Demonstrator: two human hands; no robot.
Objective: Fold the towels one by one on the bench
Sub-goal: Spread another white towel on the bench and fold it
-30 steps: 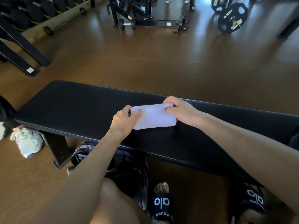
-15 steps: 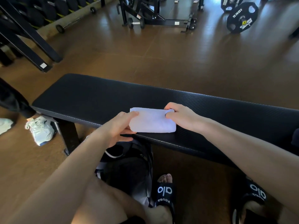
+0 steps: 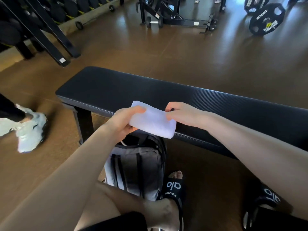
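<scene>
A small white towel (image 3: 154, 122), folded into a thick rectangle, is held at the near edge of the long black padded bench (image 3: 216, 104), partly hanging over it. My left hand (image 3: 124, 120) grips the towel's left end, thumb on top and fingers beneath. My right hand (image 3: 185, 115) pinches its upper right end. The towel's underside is hidden.
An open grey backpack (image 3: 138, 167) stands on the floor under the towel, between my knee and the bench. My feet in black slides (image 3: 173, 187) are below. Another person's white sneaker (image 3: 31, 129) is at the left. Weight racks and plates (image 3: 265, 20) stand farther back.
The towel has come toward me, from flat on the bench to its near edge, lifted above the backpack. My left hand shifted from touching its end to gripping it.
</scene>
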